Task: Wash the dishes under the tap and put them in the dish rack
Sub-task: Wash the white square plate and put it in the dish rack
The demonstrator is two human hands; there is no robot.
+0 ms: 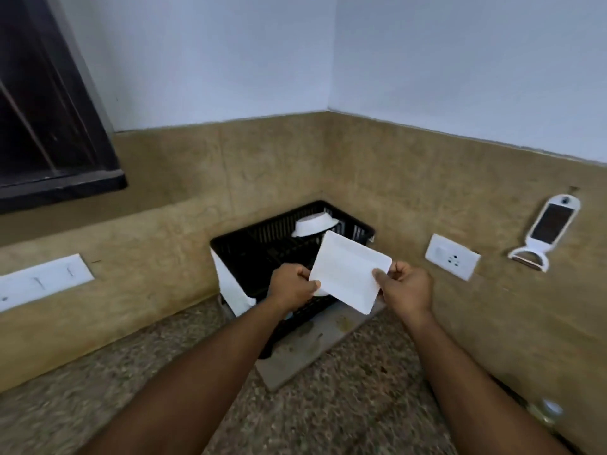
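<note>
Both forearms reach forward over the speckled stone counter [345,389] toward its back corner. Between the two hands there is a white square plate [349,274], held in the air and tilted, with one corner pointing down to the counter and the opposite corner pointing up to the wall. The left hand [290,285] pinches the left corner of the plate, thumb on the near face and the other fingers curled behind. The right hand [407,285] pinches the right corner in the same way, thumb on the front. So both hands are closed on the plate, and none of them is free.

The black dish rack [262,247] stands directly behind and under the plate, in the corner of the counter, on a grey tray [312,343]. The plate is already above the front right part of the rack, and both hands seem about equally near to it. In my judgement the washing of this plate is done, and the next move is to lower it forward and down into the rack.

At the back edge of the rack a white bowl [315,224] lies upside down. I think the plate should stay in front of it to avoid a knock.
</note>
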